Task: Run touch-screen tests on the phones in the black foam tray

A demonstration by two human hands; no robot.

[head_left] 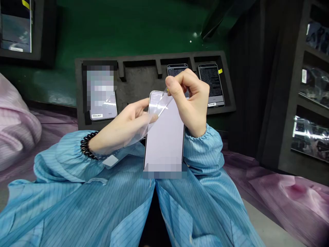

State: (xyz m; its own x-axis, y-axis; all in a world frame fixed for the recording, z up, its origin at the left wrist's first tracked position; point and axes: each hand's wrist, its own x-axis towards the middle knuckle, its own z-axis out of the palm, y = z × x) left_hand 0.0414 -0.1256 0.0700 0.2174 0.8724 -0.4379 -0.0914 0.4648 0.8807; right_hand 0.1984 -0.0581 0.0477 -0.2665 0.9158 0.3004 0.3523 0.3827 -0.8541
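A smartphone (166, 137) with a pale, lit screen is held over my lap; its bottom is pixelated. My left hand (128, 121) grips its left edge, thumb in front and fingers partly hidden behind. Thumb and forefinger of my right hand (191, 97) pinch a corner of a clear protective film (156, 107) above the phone's upper right. A bit of yellow shows at that pinch. The film runs diagonally across the top of the screen and hangs down past my left hand, where a white label (111, 160) is visible.
Behind my hands lies a black foam tray (138, 82) with compartments. It holds a pale-screened phone (104, 103) at left, and a dark-screened phone (177, 69) and another phone (212, 85) at right. More trays with film-covered devices stand at both sides. Pink-clothed people sit on either side.
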